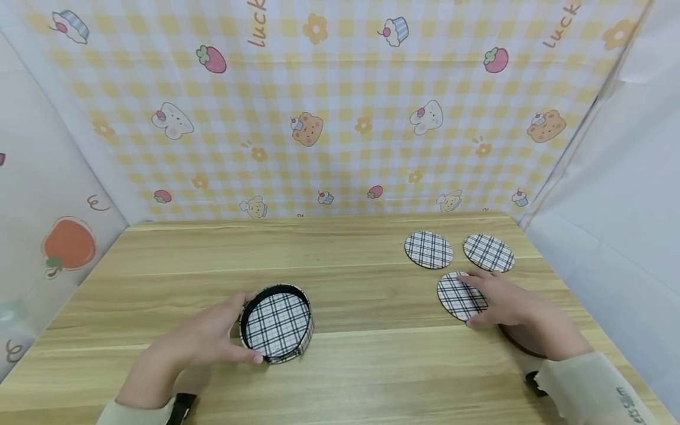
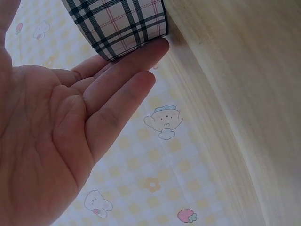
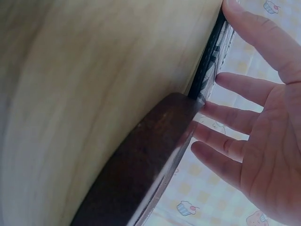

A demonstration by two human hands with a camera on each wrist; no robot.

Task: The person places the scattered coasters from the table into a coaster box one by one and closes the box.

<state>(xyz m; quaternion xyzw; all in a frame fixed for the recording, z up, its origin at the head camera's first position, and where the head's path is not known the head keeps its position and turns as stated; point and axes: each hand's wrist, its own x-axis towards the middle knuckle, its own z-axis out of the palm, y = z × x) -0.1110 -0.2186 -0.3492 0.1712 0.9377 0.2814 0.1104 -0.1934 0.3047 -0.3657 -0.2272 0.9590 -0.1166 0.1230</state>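
Note:
On the left of the table, a round plaid holder point(image 1: 307, 341) with a black inner wall has a plaid disc coaster point(image 1: 278, 324) lying inside it. My left hand point(image 1: 209, 336) grips the holder's left side, thumb at the near rim and fingers at the far side; the left wrist view shows fingers against its plaid wall point(image 2: 124, 28). To the right, my right hand point(image 1: 502, 298) spreads over another plaid coaster point(image 1: 458, 295) lying on the wood. Its thumb and fingertips touch the coaster's edge, fingers nearly straight in the right wrist view.
Two more plaid coasters, one on the left point(image 1: 428, 249) and one on the right point(image 1: 489, 252), lie farther back. A dark brown round-edged piece point(image 1: 523, 342) sits partly hidden under my right wrist. A checked cloth point(image 1: 340, 88) hangs behind the wooden table point(image 1: 372, 378).

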